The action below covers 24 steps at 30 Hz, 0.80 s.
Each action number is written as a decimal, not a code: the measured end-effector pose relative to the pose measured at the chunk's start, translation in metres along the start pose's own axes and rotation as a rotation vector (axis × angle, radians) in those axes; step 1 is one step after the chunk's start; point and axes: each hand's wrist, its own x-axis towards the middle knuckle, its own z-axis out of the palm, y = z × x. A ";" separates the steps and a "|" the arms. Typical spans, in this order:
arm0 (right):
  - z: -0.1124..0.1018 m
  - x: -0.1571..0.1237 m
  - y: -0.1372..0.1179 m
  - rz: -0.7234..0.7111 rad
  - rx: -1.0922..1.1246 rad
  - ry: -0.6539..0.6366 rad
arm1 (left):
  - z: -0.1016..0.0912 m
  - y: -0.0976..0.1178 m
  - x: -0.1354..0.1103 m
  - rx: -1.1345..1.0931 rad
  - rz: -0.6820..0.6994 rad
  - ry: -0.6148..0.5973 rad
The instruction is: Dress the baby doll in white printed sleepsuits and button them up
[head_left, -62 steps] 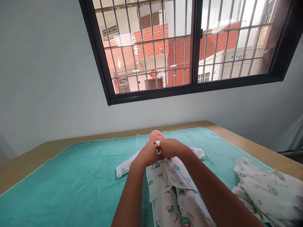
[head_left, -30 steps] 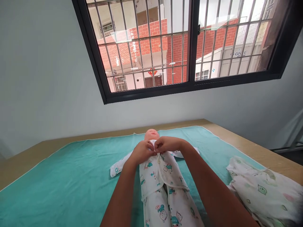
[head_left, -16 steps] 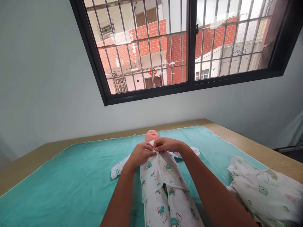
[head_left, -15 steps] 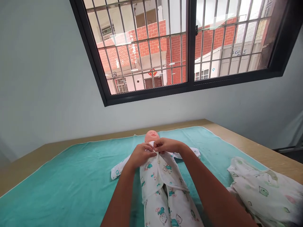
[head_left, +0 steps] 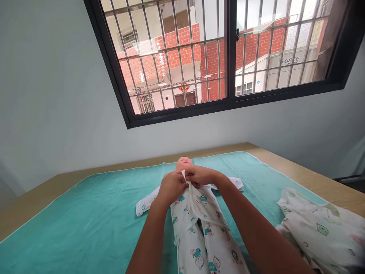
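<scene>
A baby doll (head_left: 184,162) lies on its back, dressed in a white printed baby jacket (head_left: 182,209) and matching trousers (head_left: 191,251). At the doll's upper chest, below its chin, my left hand (head_left: 173,187) is closed on the jacket's front edge. My right hand (head_left: 197,176) pinches the same front opening, right beside it, and a bit of white cloth sticks up between the two. What exactly lies under the fingertips is hidden. Lower down, a front edge with a small round fastener runs toward the hem. Both sleeves stretch out to the sides.
Under the doll a teal cloth (head_left: 108,205) covers much of the wooden table (head_left: 308,173). Crumpled white printed clothing (head_left: 322,228) lies at the right. Behind the table stand a pale wall (head_left: 57,95) and a barred window with a dark frame (head_left: 176,110).
My left hand's fingers have curled in more tightly at the neckline, and the white cloth edge now stands up between my hands. The whole view has shifted slightly.
</scene>
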 end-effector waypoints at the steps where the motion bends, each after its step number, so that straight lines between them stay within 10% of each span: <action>1: 0.000 0.000 0.000 -0.003 -0.021 -0.002 | 0.001 0.000 0.000 -0.007 0.012 0.011; 12: 0.008 0.004 -0.011 -0.202 -0.259 0.241 | 0.016 -0.025 0.000 -0.652 -0.191 0.050; 24: 0.008 0.003 -0.020 0.018 -0.332 0.245 | 0.019 -0.038 -0.006 -0.944 -0.208 -0.023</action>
